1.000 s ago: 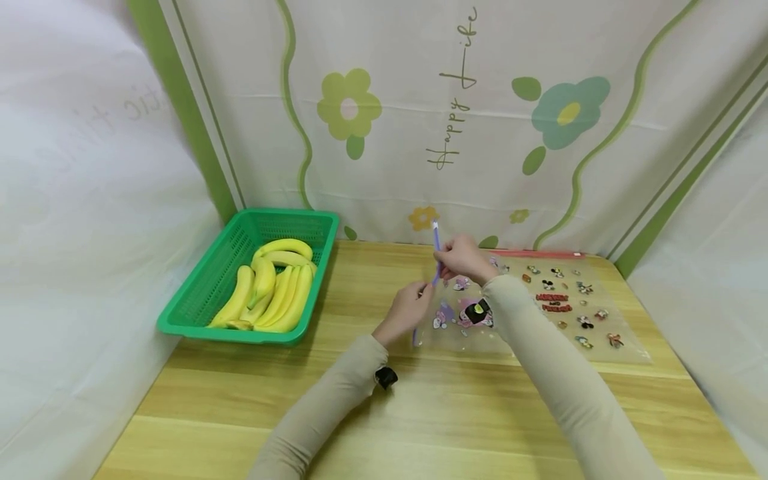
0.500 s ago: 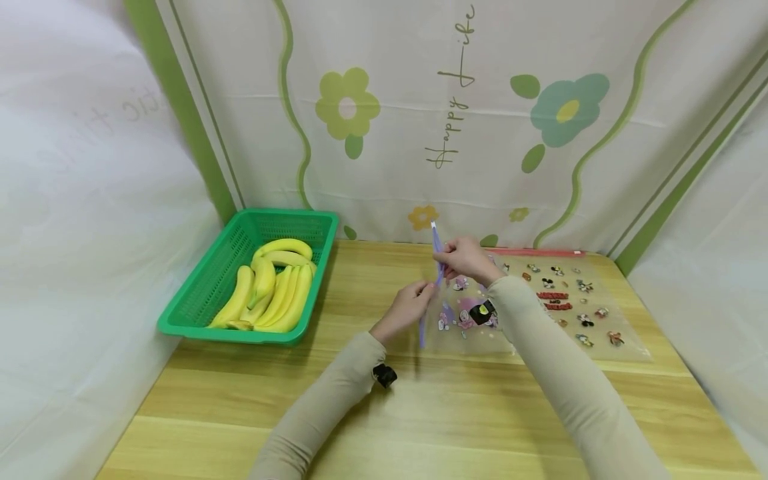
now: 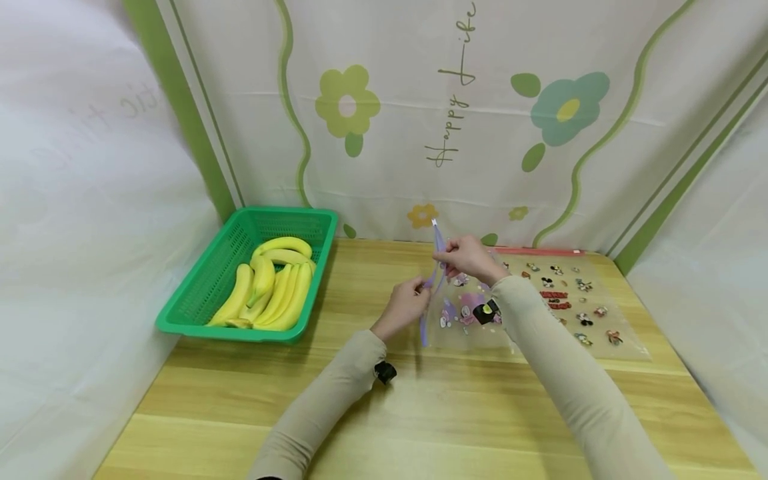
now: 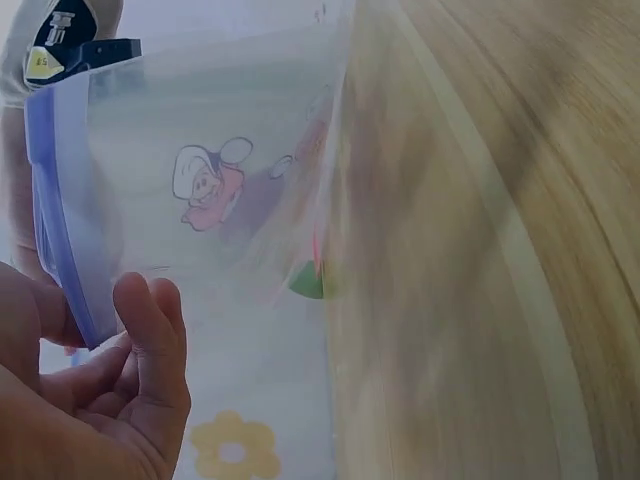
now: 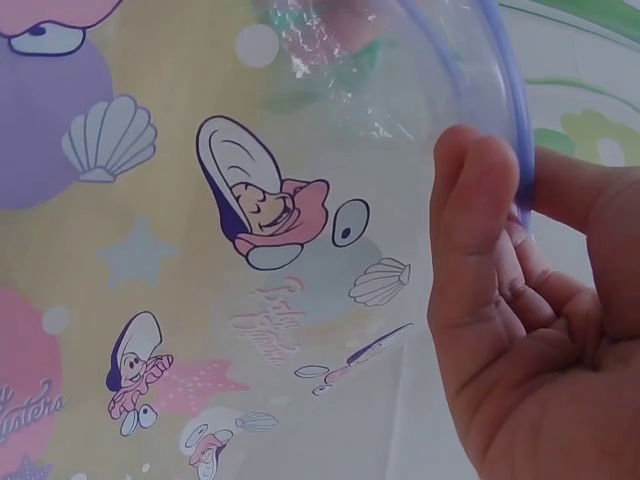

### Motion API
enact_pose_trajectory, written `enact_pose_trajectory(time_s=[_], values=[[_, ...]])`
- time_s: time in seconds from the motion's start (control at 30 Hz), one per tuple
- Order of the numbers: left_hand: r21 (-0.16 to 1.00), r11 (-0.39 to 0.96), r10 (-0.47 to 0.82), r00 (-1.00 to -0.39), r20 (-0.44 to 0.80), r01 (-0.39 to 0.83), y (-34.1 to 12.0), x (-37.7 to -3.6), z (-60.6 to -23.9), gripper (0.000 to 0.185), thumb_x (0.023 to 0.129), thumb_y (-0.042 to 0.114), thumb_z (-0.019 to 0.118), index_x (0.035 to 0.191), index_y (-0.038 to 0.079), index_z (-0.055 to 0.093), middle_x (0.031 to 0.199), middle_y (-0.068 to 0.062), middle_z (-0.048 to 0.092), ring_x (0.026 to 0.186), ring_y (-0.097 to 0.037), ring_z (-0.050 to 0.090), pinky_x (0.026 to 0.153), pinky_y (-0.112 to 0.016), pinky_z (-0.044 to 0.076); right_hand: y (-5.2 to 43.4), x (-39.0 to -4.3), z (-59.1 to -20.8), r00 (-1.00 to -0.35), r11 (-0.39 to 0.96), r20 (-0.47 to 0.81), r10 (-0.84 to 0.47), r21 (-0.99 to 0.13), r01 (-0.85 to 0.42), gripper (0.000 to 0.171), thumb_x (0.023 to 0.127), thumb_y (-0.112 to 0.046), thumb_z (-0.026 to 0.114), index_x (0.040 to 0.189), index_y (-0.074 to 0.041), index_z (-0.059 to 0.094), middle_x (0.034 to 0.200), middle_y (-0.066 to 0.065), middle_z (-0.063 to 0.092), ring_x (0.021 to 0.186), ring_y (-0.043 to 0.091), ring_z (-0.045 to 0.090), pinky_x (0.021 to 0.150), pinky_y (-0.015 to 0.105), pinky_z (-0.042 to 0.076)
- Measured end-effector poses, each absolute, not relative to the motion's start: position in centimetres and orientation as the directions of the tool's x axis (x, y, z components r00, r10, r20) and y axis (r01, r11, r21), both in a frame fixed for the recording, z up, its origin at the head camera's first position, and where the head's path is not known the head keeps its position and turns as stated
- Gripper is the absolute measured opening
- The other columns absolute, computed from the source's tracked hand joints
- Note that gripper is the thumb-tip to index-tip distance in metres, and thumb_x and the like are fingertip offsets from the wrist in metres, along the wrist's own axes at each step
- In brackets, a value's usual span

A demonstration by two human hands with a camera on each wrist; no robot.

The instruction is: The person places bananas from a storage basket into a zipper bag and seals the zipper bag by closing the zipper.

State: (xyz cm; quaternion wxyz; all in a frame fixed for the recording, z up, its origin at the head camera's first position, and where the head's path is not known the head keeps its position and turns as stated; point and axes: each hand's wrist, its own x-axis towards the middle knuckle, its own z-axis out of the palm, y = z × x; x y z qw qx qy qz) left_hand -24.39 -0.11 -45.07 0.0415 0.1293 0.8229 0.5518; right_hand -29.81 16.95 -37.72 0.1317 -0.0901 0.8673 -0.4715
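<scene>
One zip bag point(image 3: 456, 313), purple rim pinched by two hands' fingers point(image 3: 420, 288); second bag point(image 3: 576, 300) beside.

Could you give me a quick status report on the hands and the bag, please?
Left hand and right hand pinch zip bag rim. Nothing between them.

Both hands point(image 3: 438, 280) seemingly in pinch grip

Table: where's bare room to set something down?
Bare wood along the near edge of the table, and between the green basket and the left hand. Crowded right of that: purple-zip bag in both hands, red-zip bag flat.
</scene>
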Motion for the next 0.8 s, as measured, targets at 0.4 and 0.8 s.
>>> enact_pose_trajectory(time_s=[0.4,0.8], values=[[0.969,0.246,0.237,-0.971,-0.039,0.022,-0.26,-24.53,-45.45,0.026,0.099,0.015,0.043,0.105,0.001,0.064,0.081,-0.009,0.064,0.066,-0.016,0.061,0.058,-0.037,0.054,17.42,-29.70,-37.53,-0.938,0.562,-0.134,-0.321,-0.823,-0.075,0.021,0.093,-0.019,0.062,0.090,0.001,0.055,0.080,0.012,0.062,0.078,0.038,0.062,0.062,0.033,0.054],[0.961,0.271,0.282,-0.959,-0.030,0.049,-0.17,-24.70,-45.13,0.027,0.097,0.017,0.049,0.093,-0.007,0.062,0.063,-0.004,0.056,0.056,-0.026,0.061,0.059,-0.041,0.056,17.38,-29.14,-37.74,-0.940,0.676,-0.092,-0.329,-0.718,-0.167,0.021,0.096,-0.025,0.057,0.098,-0.006,0.050,0.079,0.009,0.057,0.059,0.020,0.050,0.050,0.028,0.039]])
